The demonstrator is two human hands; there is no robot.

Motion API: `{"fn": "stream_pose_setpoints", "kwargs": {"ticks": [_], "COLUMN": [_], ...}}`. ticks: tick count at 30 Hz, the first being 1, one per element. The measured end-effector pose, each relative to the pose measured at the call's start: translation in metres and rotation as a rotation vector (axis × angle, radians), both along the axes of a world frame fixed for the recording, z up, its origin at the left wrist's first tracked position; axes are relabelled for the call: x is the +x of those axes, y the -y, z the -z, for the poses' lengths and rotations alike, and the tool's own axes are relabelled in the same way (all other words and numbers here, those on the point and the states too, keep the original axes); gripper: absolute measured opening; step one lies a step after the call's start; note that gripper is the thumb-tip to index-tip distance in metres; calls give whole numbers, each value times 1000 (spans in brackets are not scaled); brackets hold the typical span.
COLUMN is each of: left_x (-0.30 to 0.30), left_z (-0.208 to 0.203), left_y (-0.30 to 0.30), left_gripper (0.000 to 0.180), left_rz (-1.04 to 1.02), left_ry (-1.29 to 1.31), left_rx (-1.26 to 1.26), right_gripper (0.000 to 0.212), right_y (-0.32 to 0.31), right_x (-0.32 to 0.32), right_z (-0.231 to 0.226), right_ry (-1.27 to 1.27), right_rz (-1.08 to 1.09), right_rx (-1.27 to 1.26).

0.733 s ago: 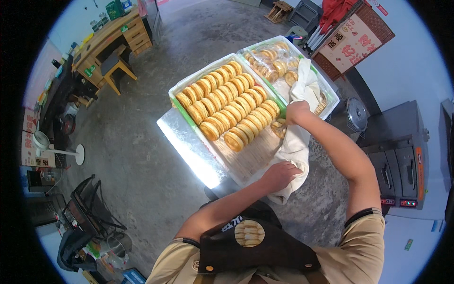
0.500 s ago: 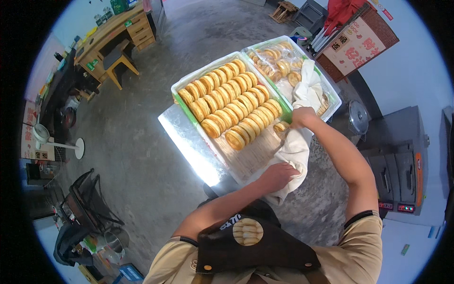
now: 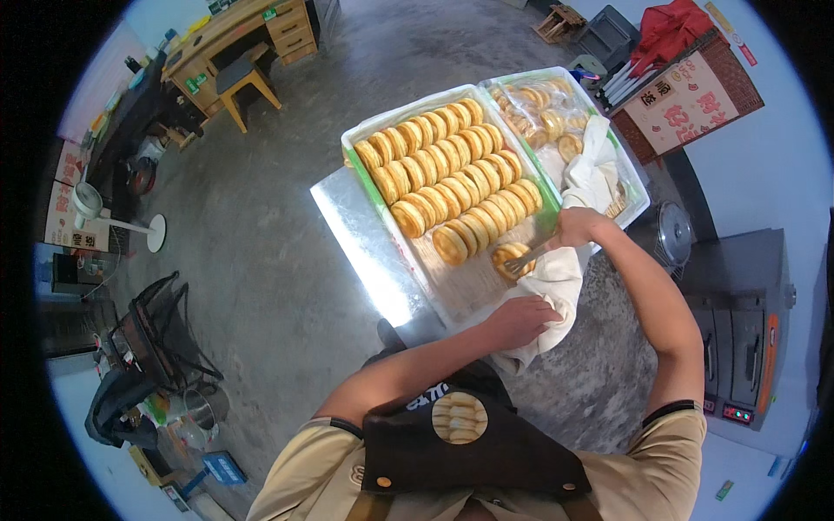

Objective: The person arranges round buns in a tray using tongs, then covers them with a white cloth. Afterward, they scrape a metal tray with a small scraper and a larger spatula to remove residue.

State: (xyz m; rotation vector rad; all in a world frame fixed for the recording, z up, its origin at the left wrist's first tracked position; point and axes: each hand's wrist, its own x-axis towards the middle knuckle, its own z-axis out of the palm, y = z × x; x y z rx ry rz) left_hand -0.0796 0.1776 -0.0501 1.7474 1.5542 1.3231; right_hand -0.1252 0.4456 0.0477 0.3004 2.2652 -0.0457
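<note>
My right hand is closed round the handle of metal tongs. The tips of the tongs touch a golden round bun at the near right of the white box. Whether they pinch it firmly I cannot tell. My left hand grips the folded white cloth draped over the box's near right edge. Several rows of golden round buns stand on edge inside the box, and its near part shows a bare pale bottom.
A second white box with bagged buns adjoins on the right. A metal surface lies under the boxes. An oven and a lidded pot stand at right. A stool and desk are far left.
My right hand has drawn nearer to me, and the tongs now show with the bun at their tips. The left hand stays on the cloth. The whole view has shifted slightly.
</note>
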Motion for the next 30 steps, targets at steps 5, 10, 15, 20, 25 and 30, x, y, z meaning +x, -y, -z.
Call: {"fn": "stream_pose_setpoints", "kwargs": {"ticks": [5,10,15,20,25,30], "left_x": [4,3,0,-2,-7,-12], "left_z": [10,13,10,12,14,26], "left_y": [-2,2,5,8,13,17], "left_gripper": [34,35,35,36,38,38], "left_rz": [-8,-24,-26,-23,-26,-44], "left_ry": [15,-39,-11,4,4,23], "left_rx": [2,-44,-46,-46,-81,-163], "right_gripper": [68,64,63,62,61,56], "right_y": [28,99,139,158,157,151], "right_x": [4,6,-17,-56,-65,-44], "right_z": [18,30,22,10,-8,-63], "right_ry": [30,-93,-184,-284,-338,-332], "right_rz": [-26,-45,85,49,26,-22], "right_rx": [-280,-240,-156,-64,-60,-37]}}
